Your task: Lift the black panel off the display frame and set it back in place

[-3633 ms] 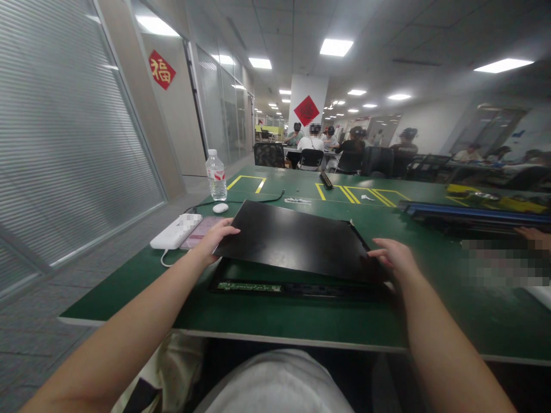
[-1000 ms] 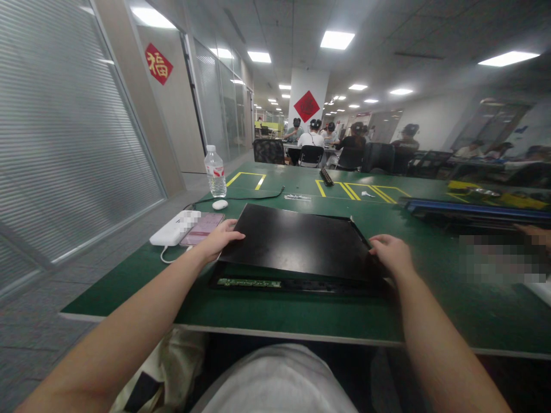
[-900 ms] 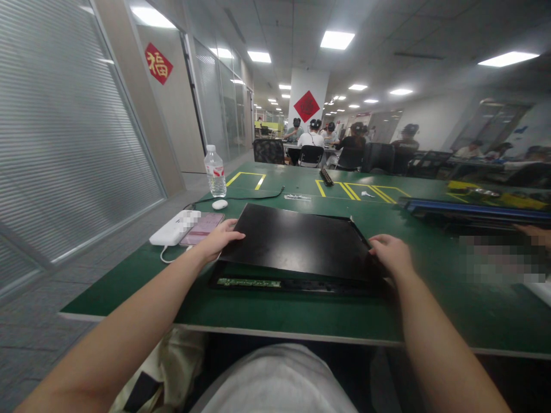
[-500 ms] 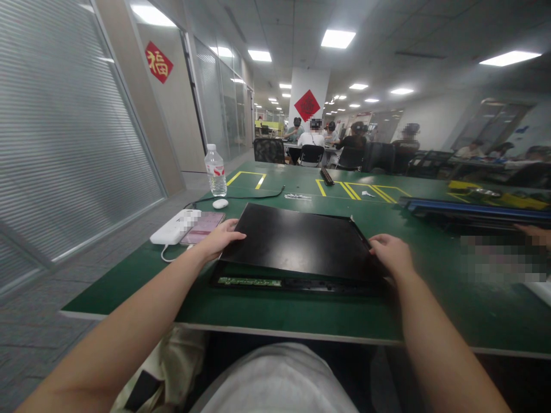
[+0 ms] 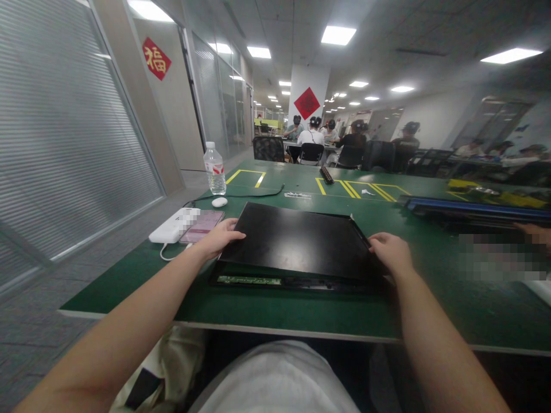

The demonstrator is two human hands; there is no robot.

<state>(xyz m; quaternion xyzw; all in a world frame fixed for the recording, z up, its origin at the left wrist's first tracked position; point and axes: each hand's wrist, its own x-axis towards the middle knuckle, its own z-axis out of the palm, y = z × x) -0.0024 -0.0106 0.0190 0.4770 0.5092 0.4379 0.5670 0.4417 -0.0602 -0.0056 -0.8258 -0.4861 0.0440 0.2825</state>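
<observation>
A flat black screen panel [image 5: 297, 235] lies tilted over a black frame [image 5: 327, 285], set at a slight angle to it. Along the frame's near side shows a green circuit board strip [image 5: 249, 280]. My left hand [image 5: 221, 236] grips the panel's left edge, thumb on top and fingers underneath. At the right edge, my right hand [image 5: 391, 252] is closed with thumb and fingers pinched; whether it has the panel, the frame or both cannot be made out. The fingertips of both hands are partly hidden.
On the green table [image 5: 129, 287] at left are a white power bank [image 5: 172, 225], a phone [image 5: 202, 225], a white earbud case [image 5: 219, 202], a cable and a water bottle [image 5: 214, 169]. A black strip [image 5: 326, 175] lies far back. Another person's hand [image 5: 534, 234] is near dark panels [image 5: 473, 209] at right.
</observation>
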